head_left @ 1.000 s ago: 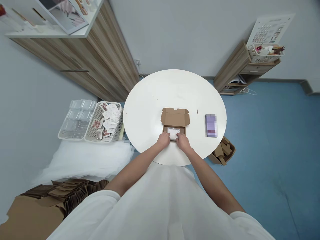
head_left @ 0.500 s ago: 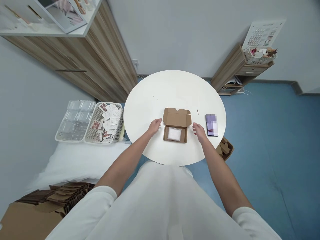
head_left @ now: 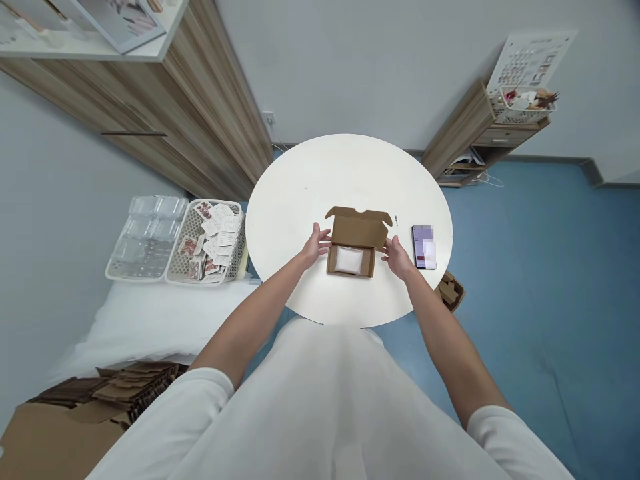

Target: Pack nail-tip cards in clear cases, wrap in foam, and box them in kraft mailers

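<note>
A small brown cardboard box (head_left: 331, 265) stands on the round white table (head_left: 350, 167) with its lid (head_left: 359, 227) raised. Inside lies a white packet (head_left: 349, 261). My left hand (head_left: 314, 245) is at the box's left side, thumb up and fingers spread, the tips close to the lid's hinge edge. On the opposite side, my right hand (head_left: 398, 258) has its fingers apart beside the lid's right flap; whether they touch it I cannot tell. Neither hand holds anything.
A phone (head_left: 424, 247) lies right of my right hand. Left of the table are a white basket of cards (head_left: 220, 233) and a tray of clear plastic packs (head_left: 150, 237). Folded cardboard (head_left: 65, 433) is at lower left. An open carton (head_left: 451, 291) sits under the table's right edge.
The lid has tipped up from lying back to standing more upright. Both hands have moved in closer to the box, and the left fingers have spread.
</note>
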Demonstrator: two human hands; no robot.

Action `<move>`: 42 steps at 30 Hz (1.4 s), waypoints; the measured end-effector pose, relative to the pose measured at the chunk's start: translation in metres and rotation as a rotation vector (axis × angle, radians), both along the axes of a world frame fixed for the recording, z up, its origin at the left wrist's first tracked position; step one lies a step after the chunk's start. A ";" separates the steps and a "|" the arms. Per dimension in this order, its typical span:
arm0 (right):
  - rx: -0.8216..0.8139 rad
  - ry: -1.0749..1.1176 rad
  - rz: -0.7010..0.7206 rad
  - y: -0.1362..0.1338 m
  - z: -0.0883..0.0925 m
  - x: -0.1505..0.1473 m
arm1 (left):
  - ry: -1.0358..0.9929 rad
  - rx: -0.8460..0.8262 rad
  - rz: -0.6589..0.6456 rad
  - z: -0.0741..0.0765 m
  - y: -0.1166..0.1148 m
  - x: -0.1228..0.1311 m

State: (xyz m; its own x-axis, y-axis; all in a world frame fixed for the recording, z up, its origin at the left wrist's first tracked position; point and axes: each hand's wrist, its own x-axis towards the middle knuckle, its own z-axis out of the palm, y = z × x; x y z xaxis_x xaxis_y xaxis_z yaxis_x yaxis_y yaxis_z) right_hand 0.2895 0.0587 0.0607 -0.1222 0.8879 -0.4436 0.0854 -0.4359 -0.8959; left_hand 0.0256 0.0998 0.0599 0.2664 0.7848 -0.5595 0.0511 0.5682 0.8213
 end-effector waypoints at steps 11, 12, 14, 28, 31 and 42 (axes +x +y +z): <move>-0.084 -0.111 0.051 -0.028 -0.003 -0.001 | 0.105 0.045 -0.217 0.000 -0.029 -0.016; -0.095 -0.115 0.048 -0.029 -0.001 -0.003 | 0.092 0.042 -0.222 0.000 -0.031 -0.016; -0.127 -0.134 0.035 -0.032 0.002 -0.006 | 0.107 0.036 -0.234 0.000 -0.036 -0.015; -0.094 -0.746 0.016 -0.069 -0.035 -0.035 | 0.777 0.210 -0.285 -0.035 -0.076 -0.001; 0.038 -0.778 -0.013 -0.078 -0.037 -0.036 | 0.840 0.377 -0.247 -0.037 -0.086 -0.001; 0.194 -0.653 0.153 -0.110 -0.034 -0.034 | 0.550 0.551 -0.413 -0.027 -0.114 -0.015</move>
State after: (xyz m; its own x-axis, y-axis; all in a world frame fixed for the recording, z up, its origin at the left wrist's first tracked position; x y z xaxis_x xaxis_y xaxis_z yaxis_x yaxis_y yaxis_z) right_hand 0.2554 -0.0510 0.0268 -0.0141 0.9525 -0.3041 0.6808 -0.2136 -0.7006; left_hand 0.0109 -0.0139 0.0326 0.3930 0.8815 -0.2618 0.6335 -0.0532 0.7719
